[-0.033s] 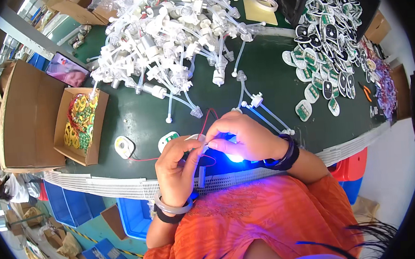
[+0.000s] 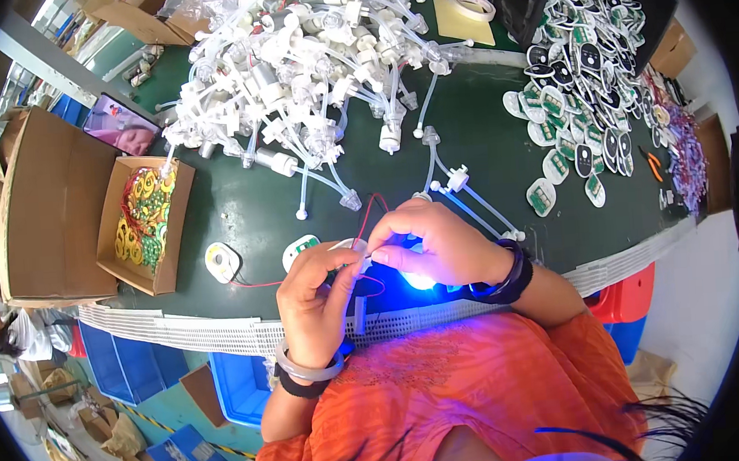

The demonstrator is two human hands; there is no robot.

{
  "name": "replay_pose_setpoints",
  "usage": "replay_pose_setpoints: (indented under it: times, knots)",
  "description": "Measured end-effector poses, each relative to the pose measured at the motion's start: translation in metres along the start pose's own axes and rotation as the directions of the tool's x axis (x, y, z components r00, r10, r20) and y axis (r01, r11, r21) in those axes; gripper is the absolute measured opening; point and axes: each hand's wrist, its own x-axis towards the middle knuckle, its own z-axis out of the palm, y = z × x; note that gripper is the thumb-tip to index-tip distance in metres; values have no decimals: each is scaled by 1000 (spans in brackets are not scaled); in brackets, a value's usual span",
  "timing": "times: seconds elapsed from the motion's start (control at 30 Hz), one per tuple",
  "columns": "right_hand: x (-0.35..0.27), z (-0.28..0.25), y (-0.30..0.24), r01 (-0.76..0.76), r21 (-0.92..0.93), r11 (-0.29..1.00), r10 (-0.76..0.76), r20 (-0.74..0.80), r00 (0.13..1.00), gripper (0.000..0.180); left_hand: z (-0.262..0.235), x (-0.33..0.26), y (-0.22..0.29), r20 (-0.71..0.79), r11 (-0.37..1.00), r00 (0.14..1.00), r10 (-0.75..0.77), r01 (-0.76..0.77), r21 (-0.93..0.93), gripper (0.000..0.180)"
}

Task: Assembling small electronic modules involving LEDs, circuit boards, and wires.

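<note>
My left hand and my right hand meet over the front edge of the green table. Together they pinch a small white part with thin red wires looping up from it. A bright blue light glows under my right palm. One red wire runs left along the table toward a white round disc. A small white and green piece lies just left of my fingers. Both wrists wear bands.
A big heap of white tubes and small pump parts fills the far table. An open cardboard box of yellow and green wired pieces stands left. Oval black and green boards cover the right. Tape roll, orange pliers, blue bins below.
</note>
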Motion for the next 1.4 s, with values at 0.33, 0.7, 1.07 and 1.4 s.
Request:
replay_pose_setpoints:
  times: [0.33,0.7,1.07,1.4]
  knots:
    - [-2,-1,-5,-180,118,977,182,-11,983,9,-1,-2,-11,47,985,992,-118,123,-122,17]
    - [-3,3,-4,-164,-37,986,158,-129,979,9,2,-7,11,129,978,991,30,-56,201,35]
    - [-1,0,3,-5,-35,999,-1,-156,988,4,3,-4,-3,28,959,968,-249,250,-132,36]
    - [-7,3,0,-10,-221,975,-23,-147,989,6,2,-5,-10,37,932,969,-244,245,-268,27]
